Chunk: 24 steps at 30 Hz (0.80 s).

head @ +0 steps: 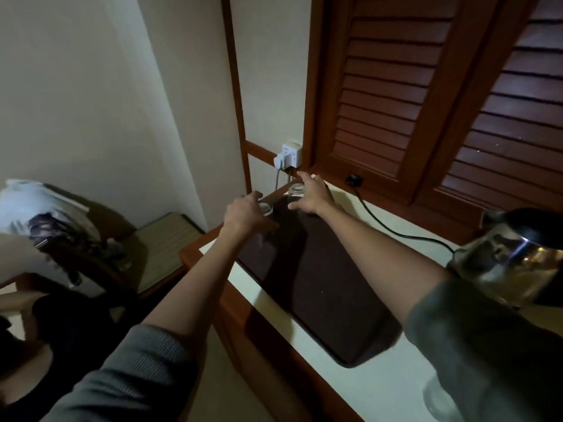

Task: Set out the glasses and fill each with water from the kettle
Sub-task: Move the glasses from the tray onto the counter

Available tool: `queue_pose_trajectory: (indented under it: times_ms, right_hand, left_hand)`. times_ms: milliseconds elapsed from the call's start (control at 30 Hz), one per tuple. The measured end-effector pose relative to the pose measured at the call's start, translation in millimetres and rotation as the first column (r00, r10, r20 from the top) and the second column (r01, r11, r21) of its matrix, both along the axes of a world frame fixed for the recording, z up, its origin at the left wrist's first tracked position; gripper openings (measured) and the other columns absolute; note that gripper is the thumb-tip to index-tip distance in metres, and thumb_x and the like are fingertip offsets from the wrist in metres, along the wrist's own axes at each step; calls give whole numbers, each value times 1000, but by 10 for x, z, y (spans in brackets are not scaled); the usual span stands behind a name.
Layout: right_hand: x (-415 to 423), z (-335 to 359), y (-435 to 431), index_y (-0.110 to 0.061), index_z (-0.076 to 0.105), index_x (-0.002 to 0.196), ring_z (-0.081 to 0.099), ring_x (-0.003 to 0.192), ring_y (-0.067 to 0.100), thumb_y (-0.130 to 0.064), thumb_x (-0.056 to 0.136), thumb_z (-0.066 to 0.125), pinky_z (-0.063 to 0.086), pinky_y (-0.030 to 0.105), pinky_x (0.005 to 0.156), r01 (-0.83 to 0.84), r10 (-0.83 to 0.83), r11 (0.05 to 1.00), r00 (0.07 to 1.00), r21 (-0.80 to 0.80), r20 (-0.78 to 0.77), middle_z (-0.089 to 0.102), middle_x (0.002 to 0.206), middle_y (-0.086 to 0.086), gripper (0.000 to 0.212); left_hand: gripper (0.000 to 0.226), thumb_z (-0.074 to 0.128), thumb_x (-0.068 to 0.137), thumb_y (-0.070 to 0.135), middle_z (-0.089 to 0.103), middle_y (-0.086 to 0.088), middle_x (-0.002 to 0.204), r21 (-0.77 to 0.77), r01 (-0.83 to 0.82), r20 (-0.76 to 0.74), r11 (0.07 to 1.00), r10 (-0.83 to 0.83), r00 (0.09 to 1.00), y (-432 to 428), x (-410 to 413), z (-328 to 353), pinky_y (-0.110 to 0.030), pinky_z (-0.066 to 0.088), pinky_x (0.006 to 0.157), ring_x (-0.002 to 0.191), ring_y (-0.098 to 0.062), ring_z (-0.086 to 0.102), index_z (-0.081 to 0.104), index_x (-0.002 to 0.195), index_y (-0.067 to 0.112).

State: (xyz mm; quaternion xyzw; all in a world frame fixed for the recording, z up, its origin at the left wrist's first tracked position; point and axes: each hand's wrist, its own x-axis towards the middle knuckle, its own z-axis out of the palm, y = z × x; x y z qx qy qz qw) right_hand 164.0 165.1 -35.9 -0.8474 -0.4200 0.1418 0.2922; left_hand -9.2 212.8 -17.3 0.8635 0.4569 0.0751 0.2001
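Two clear glasses stand at the far end of a dark tray (320, 287) on the counter. My left hand (246, 213) wraps the nearer-left glass (267, 209), with only its rim showing past the fingers. My right hand (310, 194) curls around the far glass (296, 190), fingers on both sides of it. A glass kettle (511, 260) with a black lid sits on the counter at the right, apart from both hands. Another clear glass (438, 400) shows faintly at the bottom right, partly behind my right sleeve.
A black cord (380, 222) runs from a wall plug (355, 180) along the counter to the kettle. A white adapter (288, 155) hangs on the wall behind the tray. Louvred wooden doors rise behind the counter. At the left stand a chair and a bag (33, 214).
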Motion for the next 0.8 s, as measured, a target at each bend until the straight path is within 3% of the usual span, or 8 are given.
queue_pose_trajectory:
  times_ms: [133, 233, 367, 533, 633, 700, 767, 800]
  right_hand:
    - [84, -82, 142, -21, 45, 150, 51, 135, 33, -26, 70, 91, 44, 38, 110, 24, -24, 1000, 1000, -16, 10, 52, 146, 14, 92]
    - [112, -143, 173, -22, 56, 137, 63, 120, 29, -24, 69, 91, 52, 35, 98, 46, -46, 999, 999, 14, -8, 66, 132, 9, 76]
    - [106, -88, 164, -22, 61, 126, 65, 113, 27, -19, 69, 90, 48, 27, 84, 62, -61, 998, 998, 30, -21, 67, 126, 9, 64]
    - [125, 120, 98, -19, 65, 124, 63, 109, 20, -14, 66, 90, 45, 24, 82, 50, -49, 993, 999, 109, -8, 67, 121, 4, 63]
    - [163, 222, -6, -15, 65, 115, 59, 97, 16, -5, 68, 88, 48, 27, 78, 189, -155, 958, 974, 214, -165, 62, 105, -1, 54]
    - [228, 232, -82, -13, 59, 110, 65, 97, 21, -2, 70, 86, 58, 37, 85, 414, -206, 857, 821, 306, -533, 63, 100, 2, 49]
    - [259, 254, -193, -5, 59, 115, 67, 105, 28, -2, 77, 82, 60, 42, 91, 596, -73, 749, 508, 289, -858, 65, 107, 12, 44]
    - [270, 265, -269, -2, 62, 112, 65, 110, 30, -4, 81, 81, 59, 42, 94, 656, 10, 707, 364, 264, -931, 64, 114, 17, 37]
  left_hand:
    - [60, 82, 83, 28, 68, -12, 125, 49, 56, -67, 997, -53, 996, 152, 98, -57, -38, 52, 80, 113, -32, 66, 57, 138, 21]
    - [60, 84, 80, 26, 69, -12, 123, 54, 109, -94, 993, -103, 990, 281, 134, -53, -36, 52, 79, 111, -31, 67, 61, 134, 18]
    - [53, 87, 79, 27, 70, -11, 120, 27, 152, -150, 988, -146, 978, 352, 161, 24, -33, 55, 79, 97, -24, 65, 67, 125, 10]
    - [50, 83, 83, 27, 67, -6, 122, 53, 174, -74, 983, -170, 983, 437, 107, 143, -29, 44, 76, 96, -18, 54, 66, 128, 15]
    - [44, 80, 86, 34, 65, -7, 116, -157, 83, 46, 984, -77, 996, 514, -7, 171, -35, 55, 86, 101, -23, 62, 66, 123, 15]
    - [28, 75, 91, 30, 67, -12, 107, -436, 41, 219, 899, 62, 974, 544, -145, 140, -33, 55, 81, 92, -22, 64, 66, 108, 9]
    - [22, 66, 96, 21, 68, -22, 113, -738, 105, 394, 666, 300, 869, 503, -293, 29, -28, 52, 78, 90, -22, 63, 67, 105, 1]
    - [25, 66, 96, 21, 68, -23, 115, -845, 168, 425, 508, 447, 787, 467, -364, -44, -27, 54, 81, 90, -21, 65, 69, 110, 0]
